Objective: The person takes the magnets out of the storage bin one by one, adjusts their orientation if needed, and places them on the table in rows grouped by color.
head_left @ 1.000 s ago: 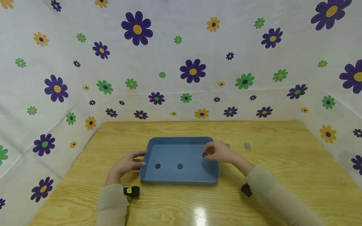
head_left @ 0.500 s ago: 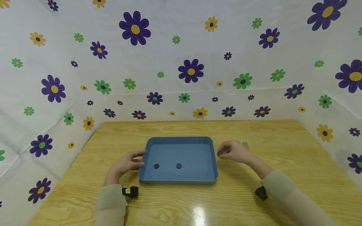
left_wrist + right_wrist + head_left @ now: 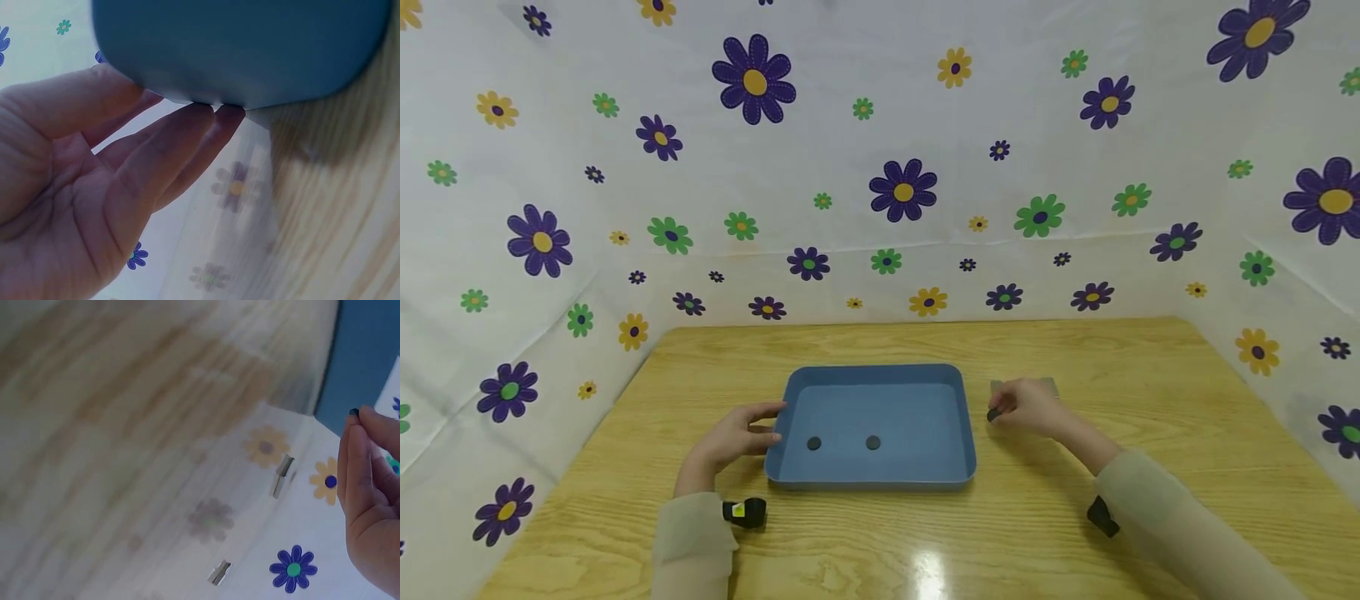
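Observation:
A shallow blue tray (image 3: 868, 483) lies on the wooden table. Two small dark discs (image 3: 814, 443) rest on its floor, near the front side. At the tray's left end is my left hand (image 3: 735, 433), its fairly straight fingers touching the outer wall, as the left wrist view also shows. My right hand (image 3: 1028, 408) is just off the tray's right end, pinching another dark disc (image 3: 993, 414) between thumb and fingertips. In the right wrist view only the dark edge of that disc (image 3: 354, 412) shows. The right hand partly hides two small silvery rectangular pieces (image 3: 282, 476) behind it.
Beyond the right hand lies one silvery piece (image 3: 1051, 387) on the wooden table (image 3: 880, 542). A white cloth with printed flowers (image 3: 820, 150) stands along the back and both sides. Black wrist cameras (image 3: 747, 512) are strapped on both wrists.
My right hand has moved rightward from above the tray's right part to outside it, carrying the disc, then slightly lower. My left hand has stayed at the tray's left end.

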Demonstrator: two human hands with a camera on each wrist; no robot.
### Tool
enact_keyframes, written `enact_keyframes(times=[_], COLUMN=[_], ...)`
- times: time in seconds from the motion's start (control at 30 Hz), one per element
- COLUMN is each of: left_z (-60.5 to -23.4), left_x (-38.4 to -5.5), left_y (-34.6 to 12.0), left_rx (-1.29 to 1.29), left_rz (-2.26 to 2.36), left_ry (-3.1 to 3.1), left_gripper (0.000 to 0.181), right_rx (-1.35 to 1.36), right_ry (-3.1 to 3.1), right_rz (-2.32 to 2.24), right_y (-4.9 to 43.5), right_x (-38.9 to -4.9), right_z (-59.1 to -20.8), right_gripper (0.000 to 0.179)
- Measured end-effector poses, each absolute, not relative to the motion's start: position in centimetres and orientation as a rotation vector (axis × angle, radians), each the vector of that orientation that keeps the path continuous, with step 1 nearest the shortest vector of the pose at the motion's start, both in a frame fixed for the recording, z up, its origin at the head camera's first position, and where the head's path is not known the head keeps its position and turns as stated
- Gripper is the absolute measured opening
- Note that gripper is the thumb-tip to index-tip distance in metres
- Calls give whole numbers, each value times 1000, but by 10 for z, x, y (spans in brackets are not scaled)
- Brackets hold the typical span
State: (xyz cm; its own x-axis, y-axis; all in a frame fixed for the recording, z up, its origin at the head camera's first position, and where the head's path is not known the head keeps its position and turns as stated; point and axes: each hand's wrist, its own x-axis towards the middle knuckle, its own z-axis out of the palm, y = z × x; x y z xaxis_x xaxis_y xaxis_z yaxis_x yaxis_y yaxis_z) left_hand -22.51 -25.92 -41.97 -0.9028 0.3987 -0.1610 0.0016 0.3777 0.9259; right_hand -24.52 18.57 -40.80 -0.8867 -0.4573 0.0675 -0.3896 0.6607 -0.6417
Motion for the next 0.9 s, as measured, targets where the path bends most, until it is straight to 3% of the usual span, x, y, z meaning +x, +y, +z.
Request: enact_keyframes(times=[0.9], left_z=[-422], left_x=[-226], left_y=[-260], left_rx=[333], left_rz=[1541], left_ry=[2294], left_gripper=[58], right_rx=[-717], right_ry=[2801], right_rz=[-777], right_y=[174], right_x=[-251], right_z=[-416], right_gripper=[9])
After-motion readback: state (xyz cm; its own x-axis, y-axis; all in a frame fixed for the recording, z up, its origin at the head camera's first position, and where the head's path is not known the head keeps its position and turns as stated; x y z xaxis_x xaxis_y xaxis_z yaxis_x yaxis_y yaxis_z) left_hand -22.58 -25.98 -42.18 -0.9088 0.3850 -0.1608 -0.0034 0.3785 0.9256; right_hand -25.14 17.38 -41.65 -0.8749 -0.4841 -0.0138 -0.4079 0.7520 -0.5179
